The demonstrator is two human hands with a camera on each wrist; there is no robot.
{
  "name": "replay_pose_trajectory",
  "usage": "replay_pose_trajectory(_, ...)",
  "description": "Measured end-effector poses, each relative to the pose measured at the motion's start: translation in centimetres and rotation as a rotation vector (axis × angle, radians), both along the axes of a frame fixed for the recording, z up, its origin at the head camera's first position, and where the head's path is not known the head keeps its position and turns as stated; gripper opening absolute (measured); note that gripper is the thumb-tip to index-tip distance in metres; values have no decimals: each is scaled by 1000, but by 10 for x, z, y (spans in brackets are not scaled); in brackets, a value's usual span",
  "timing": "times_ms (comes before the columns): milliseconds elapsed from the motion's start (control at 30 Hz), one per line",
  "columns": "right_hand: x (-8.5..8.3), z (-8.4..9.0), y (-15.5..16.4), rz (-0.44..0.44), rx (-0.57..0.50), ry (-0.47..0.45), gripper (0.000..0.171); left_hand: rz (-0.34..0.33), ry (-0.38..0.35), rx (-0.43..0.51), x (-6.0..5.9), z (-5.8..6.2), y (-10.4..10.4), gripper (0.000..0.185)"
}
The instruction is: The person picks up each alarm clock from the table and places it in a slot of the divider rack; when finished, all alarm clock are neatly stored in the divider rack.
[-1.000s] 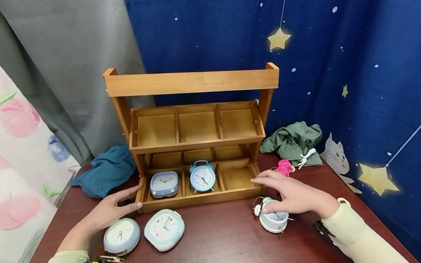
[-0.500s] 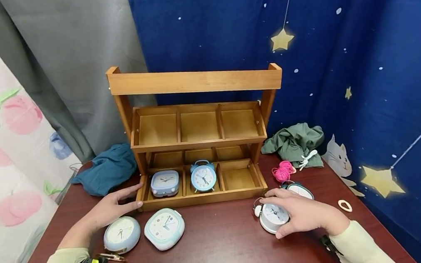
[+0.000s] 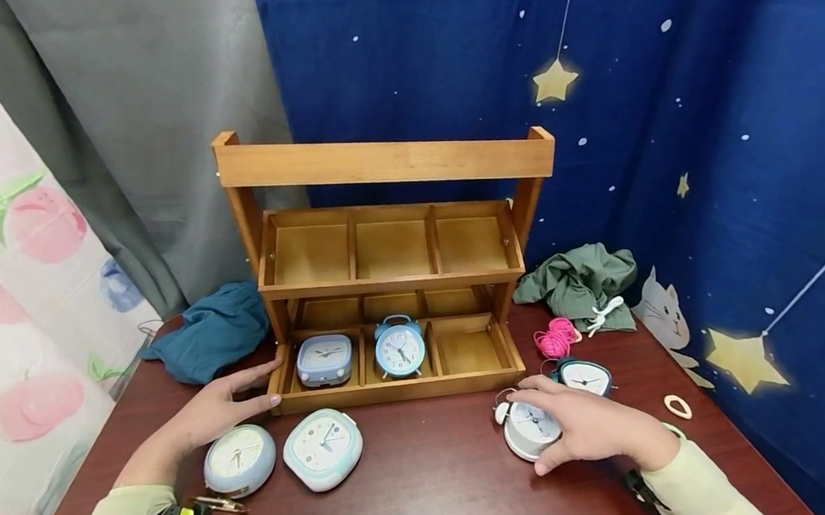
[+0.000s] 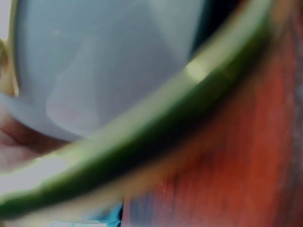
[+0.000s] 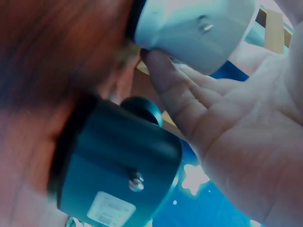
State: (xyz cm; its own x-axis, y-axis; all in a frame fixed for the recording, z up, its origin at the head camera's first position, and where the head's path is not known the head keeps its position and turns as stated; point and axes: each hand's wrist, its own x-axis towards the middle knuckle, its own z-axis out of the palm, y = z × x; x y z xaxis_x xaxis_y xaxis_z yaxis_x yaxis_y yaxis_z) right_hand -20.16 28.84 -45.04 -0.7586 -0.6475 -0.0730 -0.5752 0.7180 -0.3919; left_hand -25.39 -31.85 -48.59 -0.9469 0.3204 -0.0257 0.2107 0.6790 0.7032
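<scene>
The right hand [image 3: 593,430] lay over a white twin-bell clock [image 3: 527,431] on the dark red surface [image 3: 432,485], just in front of the wooden rack's [image 3: 392,276] right corner — its grip curled round the clock's rim, thumb at the near edge. A dark teal clock [image 3: 582,376] stood just beyond the fingers. The left hand [image 3: 212,410] rested flat and relaxed against the rack's left end, holding nothing, beside a round pale-blue clock [image 3: 239,461] and a mint-rimmed one [image 3: 323,448].
</scene>
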Motion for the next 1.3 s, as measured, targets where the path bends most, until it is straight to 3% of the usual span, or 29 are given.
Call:
replay_pose_trajectory(300, -10, -18, -8, 56, -109, 137, 92, 3, -4, -2, 0, 1, -1, 77)
replay_pose_trajectory(633, -13, -23, -14, 103, -164, 138, 93, 7, -2, -23, -1, 4, 0, 78)
replay_pose_trajectory(933, -16, 5, -32, 28, -220, 181, 95, 4, -1, -29, -2, 3, 0, 78)
replay_pose_trajectory(1100, -37, 24, -50, -41, -234, 273, 95, 10, -3, -25, -1, 1, 0, 78)
replay_pose_trajectory(1300, -67, 29, -70, -144, -223, 346, 97, 14, -5, -17, 1, 0, 1, 79)
